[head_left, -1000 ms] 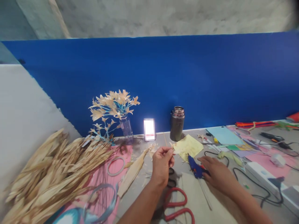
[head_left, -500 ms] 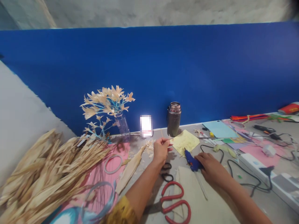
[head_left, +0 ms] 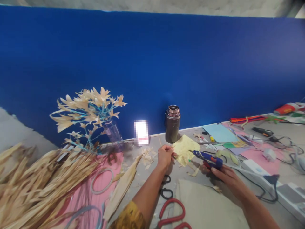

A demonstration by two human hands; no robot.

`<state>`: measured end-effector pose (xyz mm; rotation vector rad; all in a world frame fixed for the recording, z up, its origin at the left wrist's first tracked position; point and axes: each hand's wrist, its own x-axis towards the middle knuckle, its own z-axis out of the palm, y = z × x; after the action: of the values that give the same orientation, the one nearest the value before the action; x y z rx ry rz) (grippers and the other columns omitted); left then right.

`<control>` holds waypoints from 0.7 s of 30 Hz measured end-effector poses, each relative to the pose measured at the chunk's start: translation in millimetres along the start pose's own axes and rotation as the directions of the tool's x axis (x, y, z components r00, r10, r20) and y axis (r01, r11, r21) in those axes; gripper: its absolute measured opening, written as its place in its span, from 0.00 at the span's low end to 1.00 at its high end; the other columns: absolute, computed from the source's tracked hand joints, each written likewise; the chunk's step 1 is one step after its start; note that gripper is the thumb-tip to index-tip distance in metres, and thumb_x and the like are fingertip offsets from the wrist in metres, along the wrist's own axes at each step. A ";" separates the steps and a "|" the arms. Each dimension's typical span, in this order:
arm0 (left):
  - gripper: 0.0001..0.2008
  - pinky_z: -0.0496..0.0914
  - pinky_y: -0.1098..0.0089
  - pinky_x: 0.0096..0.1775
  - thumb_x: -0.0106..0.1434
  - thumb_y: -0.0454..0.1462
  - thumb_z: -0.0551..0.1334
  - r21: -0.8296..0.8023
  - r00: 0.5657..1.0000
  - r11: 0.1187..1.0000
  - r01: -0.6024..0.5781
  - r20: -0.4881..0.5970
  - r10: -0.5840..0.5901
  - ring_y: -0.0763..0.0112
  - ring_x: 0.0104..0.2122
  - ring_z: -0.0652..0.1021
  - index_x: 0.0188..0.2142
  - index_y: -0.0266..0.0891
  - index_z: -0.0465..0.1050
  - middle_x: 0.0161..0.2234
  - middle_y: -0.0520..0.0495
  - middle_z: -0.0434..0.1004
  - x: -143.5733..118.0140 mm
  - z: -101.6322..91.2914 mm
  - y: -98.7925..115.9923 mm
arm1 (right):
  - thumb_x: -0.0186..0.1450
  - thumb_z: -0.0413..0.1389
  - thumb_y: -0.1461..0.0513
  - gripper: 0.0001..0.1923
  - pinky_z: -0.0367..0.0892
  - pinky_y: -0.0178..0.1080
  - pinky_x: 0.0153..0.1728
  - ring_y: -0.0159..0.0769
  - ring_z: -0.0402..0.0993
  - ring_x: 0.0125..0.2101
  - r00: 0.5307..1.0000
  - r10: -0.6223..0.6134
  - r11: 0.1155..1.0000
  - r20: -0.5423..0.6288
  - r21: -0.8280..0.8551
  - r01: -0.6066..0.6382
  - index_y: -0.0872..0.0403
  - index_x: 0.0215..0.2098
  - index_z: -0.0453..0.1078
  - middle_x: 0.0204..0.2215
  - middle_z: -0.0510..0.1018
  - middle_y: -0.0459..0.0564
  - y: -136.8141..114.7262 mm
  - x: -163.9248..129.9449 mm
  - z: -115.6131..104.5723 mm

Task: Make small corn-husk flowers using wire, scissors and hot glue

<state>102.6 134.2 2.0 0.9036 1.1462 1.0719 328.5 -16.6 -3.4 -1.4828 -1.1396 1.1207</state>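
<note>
Blue wall, grey table — glue gun raised

Far left: dry, fibrous husks heaped against a pink sheet; pale, pointed-petal flowers stand in a clear bottle. Left hand: thumb and fingertips pinched together, contents too small to tell, beside creased yellow paper. Blue glue gun, steeply angled half a second ago, now nearly level — nozzle crossing the paper's right edge, right hand curled round its grip. Bare tabletop shows left of the left forearm; white power strip crowds the right forearm.
</note>
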 end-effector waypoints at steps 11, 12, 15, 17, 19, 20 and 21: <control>0.10 0.62 0.77 0.21 0.52 0.33 0.72 -0.155 0.984 0.979 0.130 0.141 -0.108 0.70 0.22 0.79 0.25 0.36 0.71 0.20 0.47 0.76 -12.2 12.8 5.6 | 0.67 0.57 0.57 0.17 0.69 0.48 0.57 0.50 0.74 0.54 0.893 -0.439 0.810 0.101 -0.385 0.442 0.48 0.52 0.77 0.51 0.79 0.56 -2.5 7.5 23.5; 0.10 0.62 0.77 0.21 0.51 0.33 0.72 -0.163 0.984 0.978 0.129 0.141 -0.106 0.71 0.21 0.79 0.25 0.36 0.71 0.20 0.47 0.76 -12.4 12.3 5.9 | 0.67 0.56 0.58 0.16 0.69 0.47 0.56 0.50 0.74 0.53 0.894 -0.436 0.804 0.105 -0.400 0.439 0.49 0.52 0.77 0.51 0.79 0.57 -5.2 6.1 25.7; 0.10 0.62 0.78 0.22 0.51 0.33 0.72 -0.192 0.986 0.974 0.118 0.139 -0.092 0.73 0.22 0.78 0.25 0.36 0.71 0.20 0.47 0.76 -13.1 11.8 6.9 | 0.68 0.54 0.58 0.15 0.72 0.47 0.53 0.50 0.74 0.52 0.902 -0.410 0.797 0.135 -0.427 0.426 0.50 0.49 0.78 0.49 0.79 0.57 -16.1 2.6 32.3; 0.11 0.61 0.78 0.22 0.50 0.33 0.73 -0.212 0.987 0.971 0.113 0.138 -0.084 0.73 0.22 0.78 0.25 0.36 0.71 0.20 0.48 0.75 -14.0 12.4 7.3 | 0.68 0.53 0.58 0.15 0.72 0.47 0.51 0.50 0.75 0.50 0.908 -0.391 0.796 0.148 -0.441 0.415 0.50 0.47 0.78 0.47 0.79 0.57 -22.9 1.6 35.8; 0.11 0.61 0.78 0.22 0.48 0.33 0.73 -0.231 0.986 0.966 0.115 0.143 -0.083 0.72 0.23 0.79 0.24 0.36 0.71 0.20 0.50 0.74 -15.0 13.4 7.3 | 0.68 0.53 0.58 0.15 0.72 0.46 0.50 0.49 0.75 0.49 0.911 -0.382 0.792 0.157 -0.452 0.410 0.50 0.47 0.78 0.47 0.79 0.57 -27.1 1.3 37.9; 0.12 0.62 0.78 0.22 0.48 0.32 0.74 -0.240 0.985 0.963 0.121 0.150 -0.086 0.72 0.24 0.79 0.24 0.36 0.70 0.20 0.51 0.74 -15.4 14.0 7.0 | 0.68 0.53 0.58 0.15 0.72 0.46 0.50 0.49 0.74 0.49 0.910 -0.381 0.788 0.163 -0.457 0.412 0.50 0.47 0.78 0.47 0.78 0.57 -27.9 1.2 38.4; 0.12 0.61 0.78 0.22 0.47 0.32 0.74 -0.250 0.984 0.960 0.127 0.157 -0.089 0.72 0.24 0.80 0.24 0.36 0.70 0.20 0.51 0.74 -15.8 14.6 6.7 | 0.68 0.53 0.58 0.14 0.71 0.46 0.50 0.48 0.74 0.48 0.910 -0.380 0.784 0.169 -0.463 0.413 0.50 0.47 0.78 0.46 0.78 0.57 -27.9 1.3 38.6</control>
<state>114.5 120.3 15.2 0.6924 0.9004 1.0215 287.0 -6.1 17.7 -1.4756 -1.7870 0.6070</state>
